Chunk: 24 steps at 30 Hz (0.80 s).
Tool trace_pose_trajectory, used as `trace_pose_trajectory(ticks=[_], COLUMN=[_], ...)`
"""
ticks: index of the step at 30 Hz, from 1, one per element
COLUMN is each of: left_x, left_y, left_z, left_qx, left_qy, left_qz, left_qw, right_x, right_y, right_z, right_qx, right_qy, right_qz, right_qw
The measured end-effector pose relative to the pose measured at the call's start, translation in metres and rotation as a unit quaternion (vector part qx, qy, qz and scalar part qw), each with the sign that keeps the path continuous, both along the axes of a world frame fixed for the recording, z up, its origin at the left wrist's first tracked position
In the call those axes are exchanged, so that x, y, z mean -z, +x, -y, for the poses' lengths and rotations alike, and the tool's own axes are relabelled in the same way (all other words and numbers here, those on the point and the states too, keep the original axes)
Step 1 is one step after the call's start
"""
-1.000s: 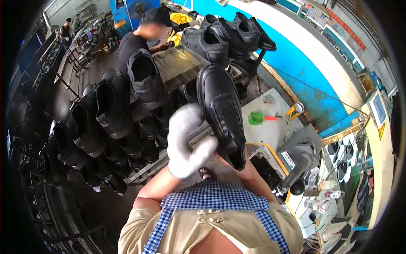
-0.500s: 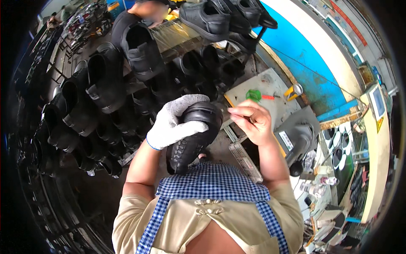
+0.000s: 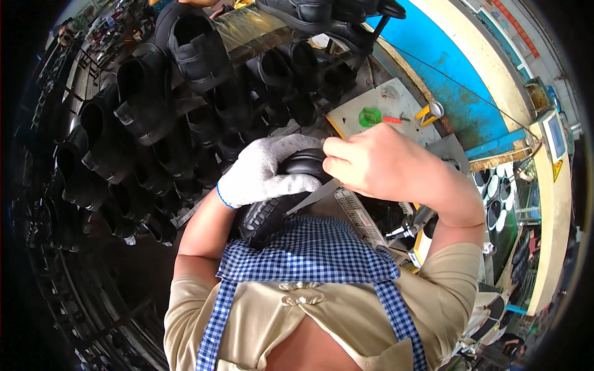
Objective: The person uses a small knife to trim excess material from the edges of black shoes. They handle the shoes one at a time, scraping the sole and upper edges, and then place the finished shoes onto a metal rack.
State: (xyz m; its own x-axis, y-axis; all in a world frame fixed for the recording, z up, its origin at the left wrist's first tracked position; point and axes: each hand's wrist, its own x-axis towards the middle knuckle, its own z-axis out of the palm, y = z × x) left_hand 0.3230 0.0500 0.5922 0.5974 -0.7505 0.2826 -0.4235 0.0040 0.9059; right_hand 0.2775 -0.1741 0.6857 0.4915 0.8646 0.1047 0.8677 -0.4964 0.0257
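Note:
In front of my apron, a black shoe (image 3: 266, 213) is held tilted, its ridged sole edge toward my body. My left hand (image 3: 257, 173), in a whitish knit glove with blue trim at the cuff, is closed round the shoe's upper end, thumb on the near side. Right up against that end is my bare right hand (image 3: 380, 161), its fingers curled and pressed together in a pinch. The back of the hand hides most of the fingers, and I cannot make out anything between them.
Racks of black shoes (image 3: 145, 93) fill the left and far side. Ahead stands a white board (image 3: 346, 114) with a green tape roll (image 3: 370, 117) and a yellow-handled tool (image 3: 430, 114). A blue panel (image 3: 445, 74) curves along the right. Another person (image 3: 164, 25) is at the far left.
My right hand has closed in on the shoe and turned its back up, with the elbow swung out to the right. The shoe is tilted lower. The left hand keeps its hold.

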Motion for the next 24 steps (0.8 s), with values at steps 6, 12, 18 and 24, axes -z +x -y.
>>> trace_pose_trajectory(ticks=[6, 12, 18, 24], left_x=[0.016, 0.023, 0.021, 0.053], left_y=[0.003, 0.007, 0.015, 0.039], left_z=[0.004, 0.008, 0.008, 0.009], left_qx=[0.028, 0.056, -0.016, -0.181], left_qy=[0.068, -0.005, -0.078, -0.366], left_qz=[0.042, -0.058, -0.135, -0.358], left_qw=[0.996, 0.997, 0.988, 0.840], right_x=[0.018, 0.043, 0.082, 0.217], right_y=[-0.002, 0.008, -0.007, -0.048], right_z=[-0.001, 0.017, 0.040, 0.070], right_qx=[0.010, 0.036, 0.088, 0.325], right_qy=[-0.012, 0.202, 0.433, 0.561], right_qz=[-0.055, -0.168, -0.292, -0.176], right_qw=[0.998, 0.964, 0.849, 0.741])
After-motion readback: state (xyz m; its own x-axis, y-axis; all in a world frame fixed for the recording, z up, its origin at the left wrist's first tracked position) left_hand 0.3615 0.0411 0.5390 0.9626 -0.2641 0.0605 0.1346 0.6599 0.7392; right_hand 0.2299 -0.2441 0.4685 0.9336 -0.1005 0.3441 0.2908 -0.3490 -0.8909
